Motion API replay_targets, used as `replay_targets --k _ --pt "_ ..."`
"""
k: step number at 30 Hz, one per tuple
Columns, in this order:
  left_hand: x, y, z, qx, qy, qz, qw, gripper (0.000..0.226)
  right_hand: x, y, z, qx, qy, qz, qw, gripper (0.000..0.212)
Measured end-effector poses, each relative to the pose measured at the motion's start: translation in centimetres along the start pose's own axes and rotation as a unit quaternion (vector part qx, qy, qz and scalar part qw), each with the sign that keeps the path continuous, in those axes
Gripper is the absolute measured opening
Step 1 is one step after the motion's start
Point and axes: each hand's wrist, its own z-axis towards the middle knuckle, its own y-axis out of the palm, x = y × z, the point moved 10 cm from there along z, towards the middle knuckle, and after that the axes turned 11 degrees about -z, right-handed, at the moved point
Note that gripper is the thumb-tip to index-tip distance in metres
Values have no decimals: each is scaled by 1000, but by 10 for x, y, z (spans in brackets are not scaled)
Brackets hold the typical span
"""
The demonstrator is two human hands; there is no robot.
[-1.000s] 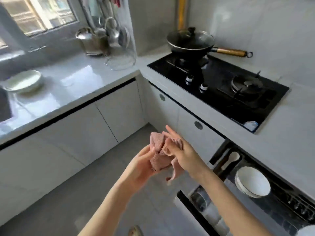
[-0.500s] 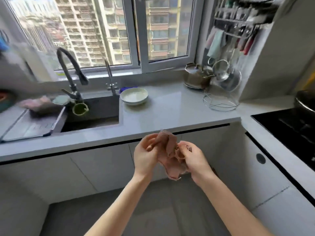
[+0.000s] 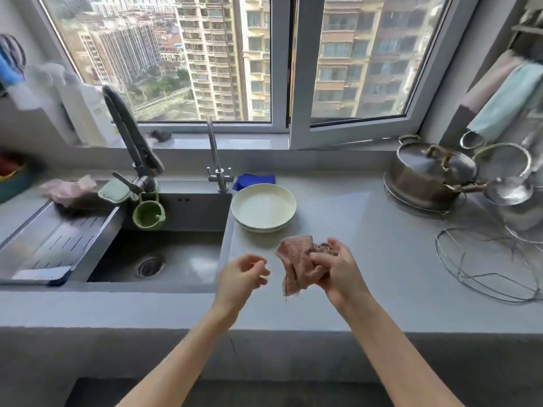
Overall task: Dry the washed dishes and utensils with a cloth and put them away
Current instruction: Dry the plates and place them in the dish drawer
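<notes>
My right hand grips a bunched pink cloth above the grey counter, in front of me. My left hand hovers just left of the cloth, fingers loosely curled and apart, holding nothing. Behind the hands, a stack of cream shallow plates rests on the counter beside the sink. The plates stand a short way beyond the cloth, untouched.
A black tap and a slim chrome tap stand behind the sink. A green cup hangs at the sink wall. At right are a steel pot, a ladle and a wire rack. A drain tray sits left.
My view has swung left from the stove to the sink and window. My left hand has let go of the cloth, which now hangs from my right hand alone.
</notes>
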Motion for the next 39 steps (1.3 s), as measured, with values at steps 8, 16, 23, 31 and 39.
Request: replay_targets --k 8,16,23,31,39 --pt "-55 -55 182 217 -123 131 959 38 -31 -9 121 24 40 -64 997 61" --pt "-65 -55 248 173 -196 280 924 34 -34 -9 179 42 56 -55 996 63" --pt "-68 -53 257 139 -211 284 925 10 -28 -2 194 80 73 -15 994 63" --pt "-52 -70 269 149 -196 164 955 12 -34 4 194 117 59 5 991 62" --pt "-20 -63 290 114 -195 -18 974 21 -45 10 192 133 31 18 990 62"
